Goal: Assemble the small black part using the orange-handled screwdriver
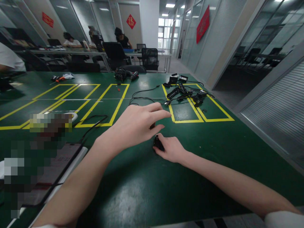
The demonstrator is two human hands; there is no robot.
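Observation:
My right hand [171,148] is closed around a small black object [157,144] low over the green table. A round opening shows at its top; my fingers cover much of the rest, so its kind is unclear. Just above and to the left, my left hand [140,122] hovers with the index finger and thumb stretched out and apart. Between that thumb and the fingers is a small dark patch that I cannot make out. The left thumb is close to the black object, with a small gap between them.
Black cables and adapter-like parts [182,91] lie in a heap at the back right, across yellow tape outlines [190,121]. A power drill [133,76] lies at the far edge. Papers and a cable [82,139] are at the left. People sit beyond the green table [213,142].

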